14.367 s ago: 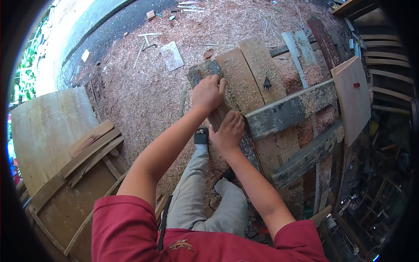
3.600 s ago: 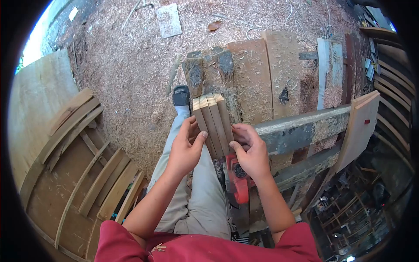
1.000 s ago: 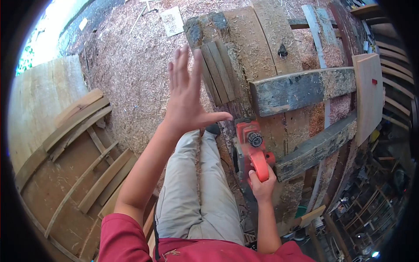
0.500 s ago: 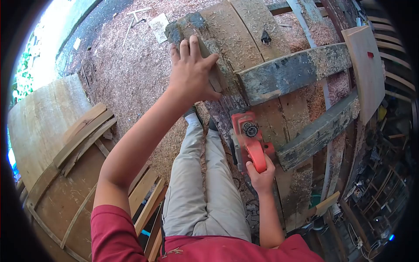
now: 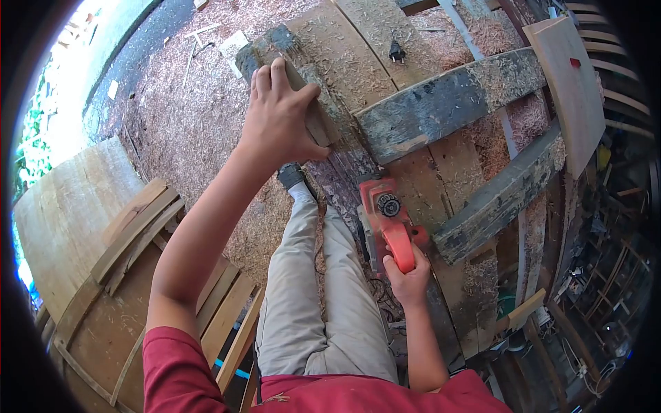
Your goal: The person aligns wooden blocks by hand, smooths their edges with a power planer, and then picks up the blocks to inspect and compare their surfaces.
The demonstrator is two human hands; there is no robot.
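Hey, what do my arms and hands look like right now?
Your left sleeve and right sleeve are short and dark red, and the left one ends above the elbow. Below them your arms are bare. Your left hand and right hand have no gloves, and I see no watch.

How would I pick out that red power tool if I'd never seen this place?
Find the wooden bench strewn with shavings beside the person's legs. At its edge, the right hand holds the red power tool by its curved handle. Unlike the dull planks around it, it has a bright red body and ribbed black knob.
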